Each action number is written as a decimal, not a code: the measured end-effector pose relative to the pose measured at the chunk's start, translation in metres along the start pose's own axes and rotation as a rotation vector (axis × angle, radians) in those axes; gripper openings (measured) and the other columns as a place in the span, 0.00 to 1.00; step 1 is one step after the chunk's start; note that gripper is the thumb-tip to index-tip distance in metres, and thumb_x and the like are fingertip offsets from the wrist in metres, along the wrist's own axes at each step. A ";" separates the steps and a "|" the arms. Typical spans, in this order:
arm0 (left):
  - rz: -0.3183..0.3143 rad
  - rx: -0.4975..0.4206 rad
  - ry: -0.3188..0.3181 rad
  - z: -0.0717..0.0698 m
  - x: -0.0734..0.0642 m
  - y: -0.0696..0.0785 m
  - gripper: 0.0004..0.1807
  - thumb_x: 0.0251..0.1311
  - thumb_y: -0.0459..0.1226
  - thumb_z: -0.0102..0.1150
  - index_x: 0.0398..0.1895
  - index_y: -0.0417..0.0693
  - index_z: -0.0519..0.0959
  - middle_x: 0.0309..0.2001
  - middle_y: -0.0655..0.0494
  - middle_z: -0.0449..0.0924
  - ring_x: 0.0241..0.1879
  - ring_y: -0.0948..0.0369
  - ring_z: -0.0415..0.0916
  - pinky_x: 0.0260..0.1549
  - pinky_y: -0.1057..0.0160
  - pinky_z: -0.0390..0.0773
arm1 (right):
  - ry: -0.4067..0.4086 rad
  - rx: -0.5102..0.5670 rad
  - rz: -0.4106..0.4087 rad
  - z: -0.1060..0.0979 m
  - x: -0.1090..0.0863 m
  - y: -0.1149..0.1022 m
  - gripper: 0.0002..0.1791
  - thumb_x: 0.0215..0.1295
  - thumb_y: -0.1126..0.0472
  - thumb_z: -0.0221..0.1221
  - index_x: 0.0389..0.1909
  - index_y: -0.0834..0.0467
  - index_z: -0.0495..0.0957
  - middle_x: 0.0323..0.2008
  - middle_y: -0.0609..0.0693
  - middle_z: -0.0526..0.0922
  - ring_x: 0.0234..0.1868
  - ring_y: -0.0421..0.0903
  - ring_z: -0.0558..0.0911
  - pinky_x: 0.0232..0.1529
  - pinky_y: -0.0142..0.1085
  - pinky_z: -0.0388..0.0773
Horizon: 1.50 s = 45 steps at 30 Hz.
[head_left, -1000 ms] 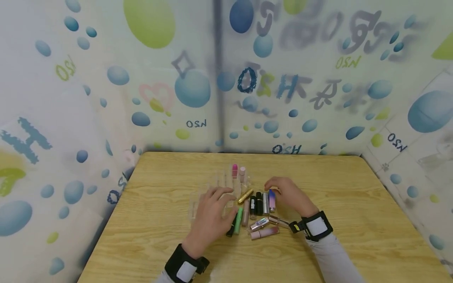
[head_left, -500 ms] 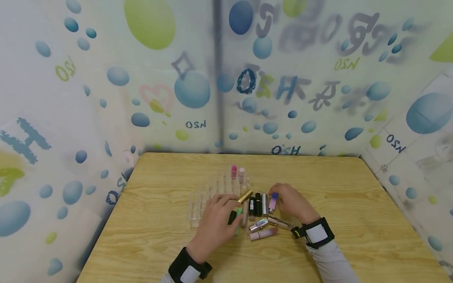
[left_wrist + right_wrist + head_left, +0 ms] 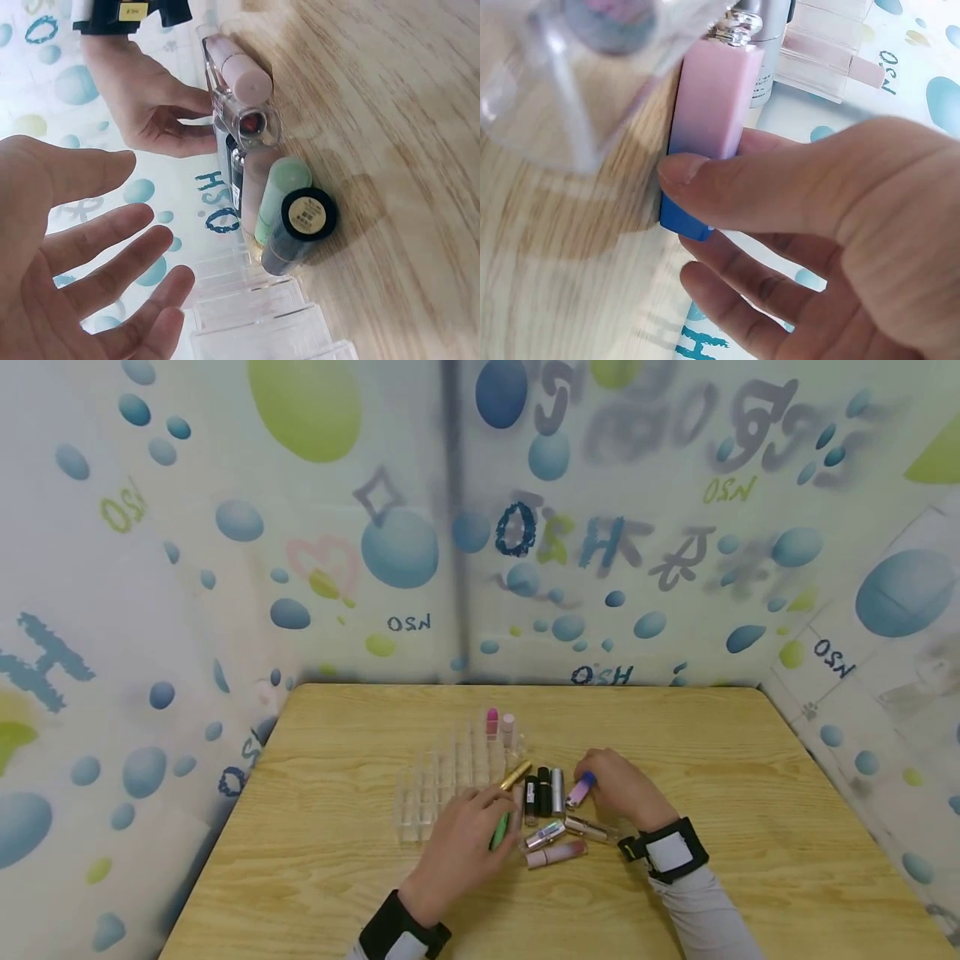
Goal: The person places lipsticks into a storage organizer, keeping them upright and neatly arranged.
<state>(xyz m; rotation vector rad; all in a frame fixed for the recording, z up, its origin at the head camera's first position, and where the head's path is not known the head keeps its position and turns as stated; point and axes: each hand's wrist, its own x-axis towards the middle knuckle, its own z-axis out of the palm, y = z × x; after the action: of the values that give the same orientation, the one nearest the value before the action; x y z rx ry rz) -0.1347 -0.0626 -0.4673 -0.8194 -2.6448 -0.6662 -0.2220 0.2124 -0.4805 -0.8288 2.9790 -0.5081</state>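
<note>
My left hand (image 3: pixel 461 843) has its fingers spread apart, green tube (image 3: pixel 499 832) just beside them, long axis running away from me. Then a pink-and-blue tube (image 3: pixel 714 97), slanted, blue end aimed away and rightward, pinched in my right hand (image 3: pixel 622 789). Wood-grain table (image 3: pixel 780 835) under both hands, bubble-print walls (image 3: pixel 660 485) beyond.
</note>
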 end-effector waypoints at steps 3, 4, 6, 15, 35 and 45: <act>-0.009 -0.013 -0.034 0.001 -0.001 0.003 0.13 0.61 0.44 0.69 0.45 0.49 0.88 0.49 0.55 0.86 0.45 0.55 0.81 0.45 0.54 0.82 | -0.018 -0.003 0.006 -0.003 -0.002 0.000 0.13 0.52 0.80 0.65 0.34 0.63 0.88 0.34 0.52 0.85 0.39 0.51 0.84 0.46 0.49 0.84; -0.012 -0.019 -0.039 0.002 -0.001 0.003 0.13 0.61 0.44 0.69 0.45 0.48 0.87 0.49 0.55 0.86 0.45 0.56 0.81 0.45 0.55 0.82 | -0.025 -0.008 0.005 -0.005 -0.003 0.001 0.12 0.52 0.80 0.66 0.34 0.63 0.88 0.34 0.52 0.85 0.40 0.51 0.84 0.46 0.48 0.84; -0.021 -0.026 -0.054 0.003 -0.001 0.004 0.14 0.60 0.44 0.70 0.46 0.48 0.87 0.50 0.55 0.86 0.45 0.56 0.81 0.45 0.55 0.82 | -0.038 -0.014 0.002 -0.007 -0.003 0.001 0.11 0.53 0.79 0.67 0.34 0.63 0.87 0.34 0.53 0.85 0.40 0.52 0.85 0.45 0.48 0.84; -0.037 -0.026 -0.076 0.007 -0.003 0.004 0.16 0.59 0.44 0.71 0.47 0.48 0.86 0.51 0.54 0.86 0.46 0.55 0.81 0.46 0.54 0.82 | -0.058 -0.033 0.044 -0.015 -0.005 -0.003 0.10 0.55 0.75 0.70 0.36 0.60 0.87 0.36 0.51 0.85 0.42 0.50 0.85 0.47 0.47 0.84; -0.139 -0.090 -0.077 0.004 -0.004 -0.002 0.27 0.64 0.47 0.67 0.64 0.47 0.78 0.57 0.47 0.83 0.51 0.52 0.82 0.47 0.52 0.85 | -0.069 -0.009 -0.093 -0.027 -0.009 -0.060 0.11 0.61 0.61 0.71 0.45 0.53 0.89 0.41 0.44 0.85 0.40 0.39 0.82 0.42 0.38 0.84; -0.153 -0.128 -0.070 -0.001 -0.002 0.001 0.24 0.65 0.45 0.68 0.62 0.47 0.79 0.57 0.46 0.82 0.54 0.51 0.82 0.48 0.49 0.84 | -0.152 0.066 -0.142 -0.032 -0.012 -0.079 0.12 0.62 0.57 0.70 0.47 0.53 0.88 0.41 0.42 0.83 0.36 0.34 0.77 0.37 0.32 0.80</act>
<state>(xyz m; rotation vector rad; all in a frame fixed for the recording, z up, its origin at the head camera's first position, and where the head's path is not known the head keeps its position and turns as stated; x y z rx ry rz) -0.1320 -0.0629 -0.4673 -0.6902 -2.7720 -0.8693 -0.1749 0.1649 -0.4269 -1.0278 2.7646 -0.5181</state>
